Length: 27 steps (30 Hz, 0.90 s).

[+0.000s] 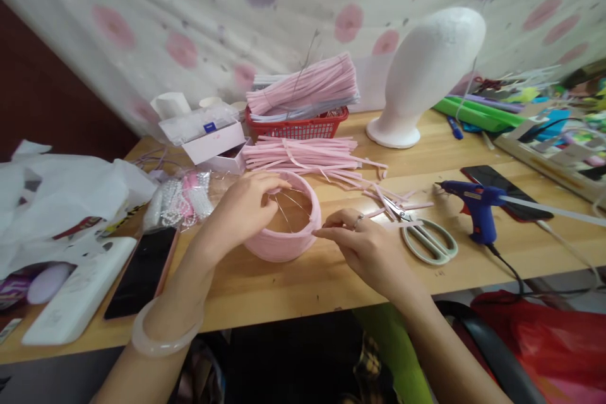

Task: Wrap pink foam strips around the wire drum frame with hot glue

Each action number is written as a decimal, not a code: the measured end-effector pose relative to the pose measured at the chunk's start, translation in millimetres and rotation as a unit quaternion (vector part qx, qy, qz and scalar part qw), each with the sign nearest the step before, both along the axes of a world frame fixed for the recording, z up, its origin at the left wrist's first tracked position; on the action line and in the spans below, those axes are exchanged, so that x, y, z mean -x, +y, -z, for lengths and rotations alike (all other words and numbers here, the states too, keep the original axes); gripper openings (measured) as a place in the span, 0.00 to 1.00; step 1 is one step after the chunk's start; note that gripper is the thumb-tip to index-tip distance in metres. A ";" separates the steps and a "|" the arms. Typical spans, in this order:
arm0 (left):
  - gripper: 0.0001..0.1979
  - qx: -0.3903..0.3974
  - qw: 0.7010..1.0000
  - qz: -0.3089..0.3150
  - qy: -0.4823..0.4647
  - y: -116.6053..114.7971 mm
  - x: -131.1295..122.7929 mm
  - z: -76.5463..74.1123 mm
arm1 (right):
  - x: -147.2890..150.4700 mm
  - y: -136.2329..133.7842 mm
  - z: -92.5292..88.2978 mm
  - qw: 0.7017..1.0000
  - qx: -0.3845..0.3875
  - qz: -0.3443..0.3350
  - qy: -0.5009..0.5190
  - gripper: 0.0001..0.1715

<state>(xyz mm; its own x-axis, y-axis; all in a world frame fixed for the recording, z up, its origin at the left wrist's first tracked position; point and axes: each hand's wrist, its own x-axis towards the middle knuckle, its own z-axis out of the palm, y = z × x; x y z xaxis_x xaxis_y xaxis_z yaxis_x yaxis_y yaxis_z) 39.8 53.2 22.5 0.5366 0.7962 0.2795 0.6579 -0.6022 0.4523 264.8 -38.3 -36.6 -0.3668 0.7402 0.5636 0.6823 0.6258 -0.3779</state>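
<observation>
A round, hollow pink piece [281, 246], its wall covered in soft pink strips, stands on the table with thin wires crossing its opening. My left hand [241, 211] grips its upper left rim, fingers curled over the edge. At its right side, my right hand [360, 243] is closed in a pinch against the wall. A pale pink strip [402, 225] runs out past the right hand and over the scissors; its pinched end is hidden by my fingers. The scissors [428, 242], with pale green handles, lie beside my right hand. Behind the round piece lies a bundle of pink chenille stems [298, 154].
A blue glue gun [480, 205] with its cord lies right, by a black phone [506, 192]. A white foam head [426, 69] and a red basket [303, 126] of stems stand behind. Another phone [142, 271], bagged beads [182, 199] and a white power strip [80, 293] lie left.
</observation>
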 end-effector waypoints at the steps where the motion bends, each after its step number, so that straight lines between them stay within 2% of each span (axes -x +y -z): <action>1: 0.27 0.003 1.000 0.013 -0.001 1.1 0.6 -0.1 | -0.2 0.7 -0.2 1.000 -0.004 -0.003 0.000 0.23; 9: 0.26 0.033 0.996 0.077 -0.009 4.6 1.1 -7.6 | -1.7 -3.8 -7.8 1.000 -0.014 -0.016 -0.010 0.24; 18: 0.26 0.053 0.993 0.104 -0.010 8.2 11.1 -9.1 | -6.7 1.3 -12.8 0.996 -0.037 -0.014 -0.085 0.28; 27: 0.28 0.069 0.987 0.147 -0.011 14.3 15.1 -11.7 | -4.2 15.5 -19.1 0.986 -0.073 -0.079 -0.131 0.26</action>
